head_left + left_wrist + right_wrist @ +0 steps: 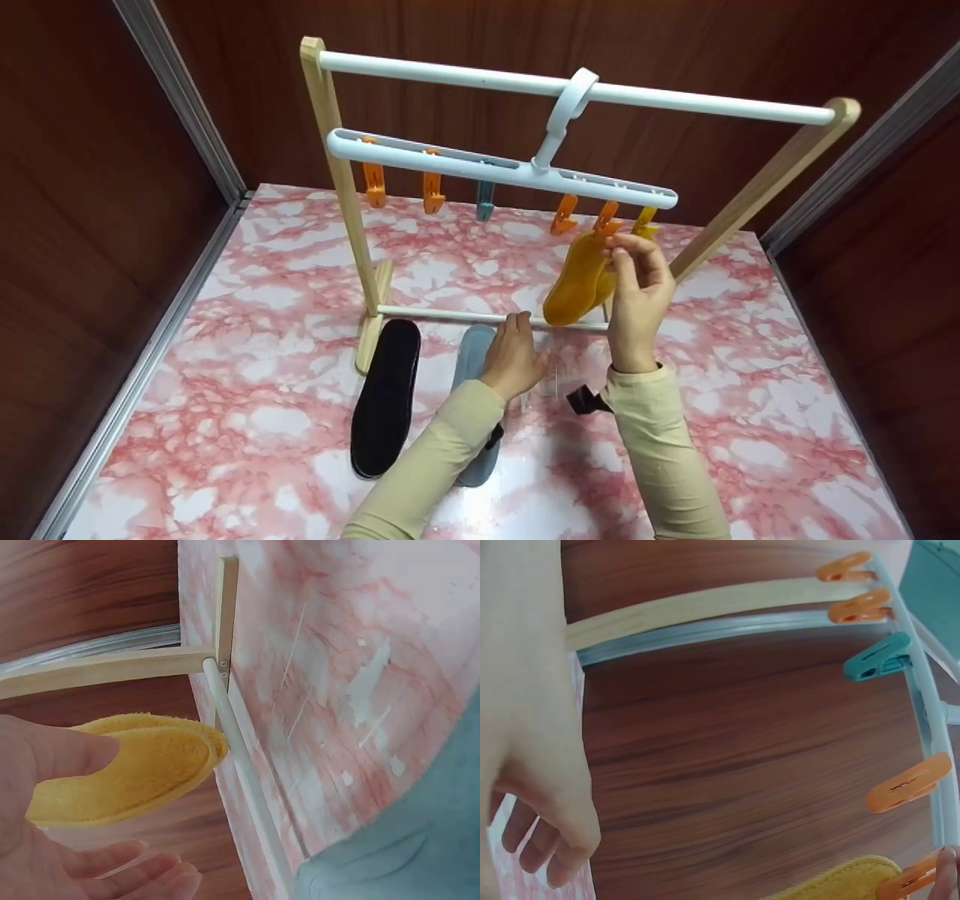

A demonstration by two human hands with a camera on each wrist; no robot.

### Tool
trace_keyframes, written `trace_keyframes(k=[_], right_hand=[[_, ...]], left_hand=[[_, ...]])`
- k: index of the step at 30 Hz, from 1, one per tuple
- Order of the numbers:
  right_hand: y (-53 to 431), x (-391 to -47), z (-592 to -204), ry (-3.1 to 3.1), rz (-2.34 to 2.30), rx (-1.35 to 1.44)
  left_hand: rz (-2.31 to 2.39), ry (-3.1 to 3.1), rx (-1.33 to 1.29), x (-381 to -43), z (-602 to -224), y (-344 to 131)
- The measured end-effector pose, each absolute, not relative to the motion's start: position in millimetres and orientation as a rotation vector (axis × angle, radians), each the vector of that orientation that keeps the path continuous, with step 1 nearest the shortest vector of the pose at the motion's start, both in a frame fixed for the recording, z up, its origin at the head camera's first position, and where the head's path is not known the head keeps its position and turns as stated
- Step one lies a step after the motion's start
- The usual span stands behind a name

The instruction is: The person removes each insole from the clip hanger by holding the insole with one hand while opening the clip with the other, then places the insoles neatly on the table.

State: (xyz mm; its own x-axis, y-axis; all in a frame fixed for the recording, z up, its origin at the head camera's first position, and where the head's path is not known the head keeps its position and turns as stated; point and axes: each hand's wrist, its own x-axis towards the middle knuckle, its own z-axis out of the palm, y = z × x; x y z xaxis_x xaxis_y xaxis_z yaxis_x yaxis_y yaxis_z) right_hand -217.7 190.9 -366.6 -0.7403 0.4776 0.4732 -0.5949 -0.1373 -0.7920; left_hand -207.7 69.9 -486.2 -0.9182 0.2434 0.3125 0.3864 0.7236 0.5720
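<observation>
My right hand [641,300] is raised at an orange clothespin [606,217] on the hanger, its thumb and fingers curled in a pinch at the clip. From that clip hangs a yellow insole [571,281], and a second yellow one overlaps behind it. In the right wrist view the fingertips [946,874] meet the upper end of the orange clip. Lower down, my left hand [516,356] has loose fingers and holds nothing, over a grey-blue insole [474,345]. In the left wrist view it overlaps the yellow insoles.
A white hanger [495,171] with orange, teal and yellow clips hooks over the rack's top bar [450,73]. Wooden posts [352,202] flank it. On the marbled surface, a black insole [386,397] lies at left. Dark wood panels [465,30] enclose the back.
</observation>
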Motion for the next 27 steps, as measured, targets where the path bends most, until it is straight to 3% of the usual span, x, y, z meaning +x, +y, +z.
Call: trace_keyframes(k=[10,27], right_hand=[[192.8,-221.8,-368.0,-1.408,1.890,0.006],[195.6,-221.9,-367.4,-1.528,1.817,0.019]], left_hand=[[-1.176,-2.791,-0.458,-229.0,-481.4,73.8],[-1.481,-2.389,-0.546,-240.5,-473.8,100.1]])
